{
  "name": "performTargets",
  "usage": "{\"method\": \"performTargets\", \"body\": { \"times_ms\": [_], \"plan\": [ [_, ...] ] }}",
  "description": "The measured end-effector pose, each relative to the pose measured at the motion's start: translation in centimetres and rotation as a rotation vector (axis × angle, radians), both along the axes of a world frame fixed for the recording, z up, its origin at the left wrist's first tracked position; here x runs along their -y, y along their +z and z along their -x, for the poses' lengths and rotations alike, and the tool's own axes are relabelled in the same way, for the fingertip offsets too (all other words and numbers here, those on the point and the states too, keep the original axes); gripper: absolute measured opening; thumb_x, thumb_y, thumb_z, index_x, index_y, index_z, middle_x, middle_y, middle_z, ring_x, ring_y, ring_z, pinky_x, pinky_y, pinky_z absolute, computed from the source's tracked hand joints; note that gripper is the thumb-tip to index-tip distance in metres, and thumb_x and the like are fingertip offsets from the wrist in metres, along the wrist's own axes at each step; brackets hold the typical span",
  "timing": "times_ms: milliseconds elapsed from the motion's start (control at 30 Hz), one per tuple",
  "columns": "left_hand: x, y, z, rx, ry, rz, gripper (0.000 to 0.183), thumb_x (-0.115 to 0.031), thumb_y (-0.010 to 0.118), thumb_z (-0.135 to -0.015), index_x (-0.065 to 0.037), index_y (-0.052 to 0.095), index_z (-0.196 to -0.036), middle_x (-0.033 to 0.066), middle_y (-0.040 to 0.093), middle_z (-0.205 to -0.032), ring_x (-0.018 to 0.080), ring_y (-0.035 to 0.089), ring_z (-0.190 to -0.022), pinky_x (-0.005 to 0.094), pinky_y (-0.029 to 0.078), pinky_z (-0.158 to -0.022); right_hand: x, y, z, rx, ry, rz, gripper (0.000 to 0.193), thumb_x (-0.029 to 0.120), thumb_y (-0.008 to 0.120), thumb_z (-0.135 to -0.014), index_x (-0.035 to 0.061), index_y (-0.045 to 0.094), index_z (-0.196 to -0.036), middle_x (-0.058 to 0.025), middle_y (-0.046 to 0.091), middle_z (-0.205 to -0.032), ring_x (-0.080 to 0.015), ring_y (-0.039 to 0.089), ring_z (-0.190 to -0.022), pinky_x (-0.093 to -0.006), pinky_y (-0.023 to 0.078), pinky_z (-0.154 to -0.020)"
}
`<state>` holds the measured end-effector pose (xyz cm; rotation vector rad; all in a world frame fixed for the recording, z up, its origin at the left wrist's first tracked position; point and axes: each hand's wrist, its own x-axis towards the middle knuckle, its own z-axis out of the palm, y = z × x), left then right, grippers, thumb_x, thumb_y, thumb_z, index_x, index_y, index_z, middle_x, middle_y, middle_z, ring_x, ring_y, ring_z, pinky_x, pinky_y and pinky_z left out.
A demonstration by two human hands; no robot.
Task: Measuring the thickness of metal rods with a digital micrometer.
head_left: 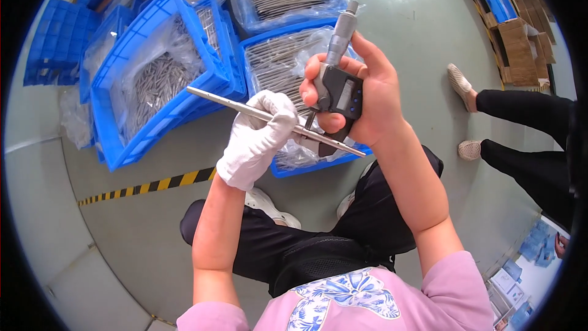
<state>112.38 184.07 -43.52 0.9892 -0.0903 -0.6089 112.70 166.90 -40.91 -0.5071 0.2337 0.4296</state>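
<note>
My left hand (257, 138), in a white glove, is closed on a long thin metal rod (236, 106) that slants from upper left to lower right. My bare right hand (376, 95) grips a digital micrometer (340, 90) with a dark body, a small display and a silver thimble pointing up. The rod passes across the micrometer's frame near its lower end; whether the jaws touch it I cannot make out. Below both hands stands a blue crate (283, 173) lined with clear plastic and filled with similar metal rods.
A tilted blue crate (131, 150) of loose short metal pins stands at left, with another rod-filled crate (343, 1) farther back. Stacked blue bins (58, 43) sit far left. Yellow-black tape (162, 185) crosses the floor. At right are another person's legs (520, 107) and cardboard boxes (517, 55).
</note>
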Motion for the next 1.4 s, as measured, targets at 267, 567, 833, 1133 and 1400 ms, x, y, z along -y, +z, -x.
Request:
{"method": "performTargets", "body": {
  "times_ms": [267,567,833,1133,1400],
  "plan": [
    [0.1,-0.1,0.3,-0.085,0.028,-0.070,0.011,-0.009,0.058,-0.080,-0.007,0.047,-0.078,0.0008,0.051,-0.078,0.0071,0.046,-0.068,0.0199,0.039,-0.061,-0.1,-1.0,-0.2,0.055,0.048,0.023,0.059,0.055,0.034,-0.082,-0.0015,0.053,-0.082,-0.0173,0.057,-0.070,-0.0178,0.052,-0.049,-0.0240,0.039,-0.034],
    [-0.7,-0.3,-0.1,-0.011,-0.012,-0.035,0.014,-0.006,0.060,-0.079,-0.008,0.046,-0.075,0.0000,0.050,-0.079,0.0063,0.047,-0.066,0.0188,0.038,-0.058,-0.4,-0.9,-0.2,0.061,0.030,0.062,0.060,0.053,0.030,-0.085,-0.0020,0.053,-0.084,-0.0166,0.056,-0.069,-0.0164,0.049,-0.046,-0.0222,0.038,-0.033],
    [-1.0,0.0,-0.3,-0.077,0.025,0.087,0.015,-0.006,0.061,-0.077,-0.005,0.046,-0.078,0.0039,0.051,-0.084,0.0133,0.057,-0.072,0.0254,0.049,-0.061,-0.3,-0.6,-0.2,0.061,0.024,0.008,0.056,0.050,0.034,-0.084,-0.0031,0.053,-0.084,-0.0185,0.056,-0.071,-0.0190,0.053,-0.056,-0.0238,0.040,-0.035],
    [-0.9,0.4,-0.3,-0.039,0.011,-0.041,0.011,-0.010,0.058,-0.080,-0.004,0.049,-0.080,0.0046,0.055,-0.078,0.0129,0.056,-0.067,0.0251,0.047,-0.061,-0.3,-1.1,-0.4,0.075,0.055,0.073,0.058,0.053,0.037,-0.082,-0.0019,0.053,-0.083,-0.0171,0.056,-0.070,-0.0173,0.052,-0.050,-0.0225,0.040,-0.035],
    [-1.3,-0.4,-0.5,-0.038,0.003,0.028,0.011,-0.011,0.059,-0.080,-0.005,0.049,-0.079,0.0065,0.055,-0.082,0.0134,0.054,-0.068,0.0259,0.044,-0.064,-0.7,-1.1,-0.6,0.063,0.053,0.106,0.058,0.054,0.033,-0.084,-0.0010,0.052,-0.086,-0.0165,0.056,-0.069,-0.0160,0.049,-0.046,-0.0221,0.038,-0.034]
  ]
}}
